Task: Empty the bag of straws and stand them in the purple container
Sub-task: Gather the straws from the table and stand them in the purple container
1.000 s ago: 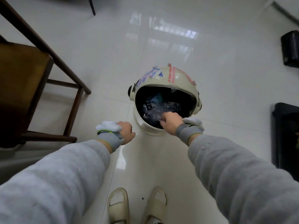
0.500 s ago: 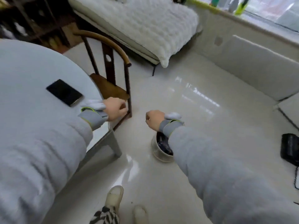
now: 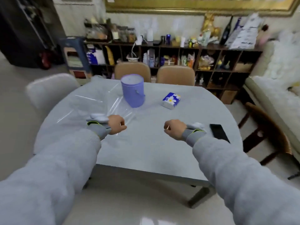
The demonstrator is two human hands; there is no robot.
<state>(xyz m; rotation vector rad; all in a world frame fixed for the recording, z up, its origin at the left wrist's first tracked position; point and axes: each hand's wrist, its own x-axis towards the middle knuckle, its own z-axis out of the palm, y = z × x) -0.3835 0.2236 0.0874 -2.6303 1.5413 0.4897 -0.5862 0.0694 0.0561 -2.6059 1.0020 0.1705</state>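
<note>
Table (image 3: 146,148) filled most of my view, its pale grey top rounded at the far corners and its near edge just ahead of my forearms. Shelving (image 3: 170,57) ran along the back wall behind it, packed with boxes, bottles and small ornaments too blurred for me to tell apart, and a gilt frame (image 3: 194,7) hung above that. A white sofa (image 3: 276,95) stood off to the right, and two tan chairs (image 3: 175,75) were tucked in at the far side of the table, with a pale chair (image 3: 48,90) at the left corner. On the tabletop, clear plastic (image 3: 97,104) lay spread flat to the left of centre, catching long streaks of light; whether that was the bag or loose straws, I could not tell. The purple container (image 3: 133,90) stood upright on the far part of the table, touching the right edge of that plastic, its mouth open to the ceiling; what it held I could not see. A blue tissue pack (image 3: 171,100) with a daisy print lay near it to the right, and a black phone (image 3: 219,133) lay flat close to the right edge, just beside my right wrist. My left hand (image 3: 116,124) hung over the near edge of the plastic, fingers curled into a loose fist with nothing in them that I could see. My right hand (image 3: 174,128) was over bare tabletop, well apart from the left, fingers curled in as well; something small and pale showed at the fingertips, too tiny for me to name.
</note>
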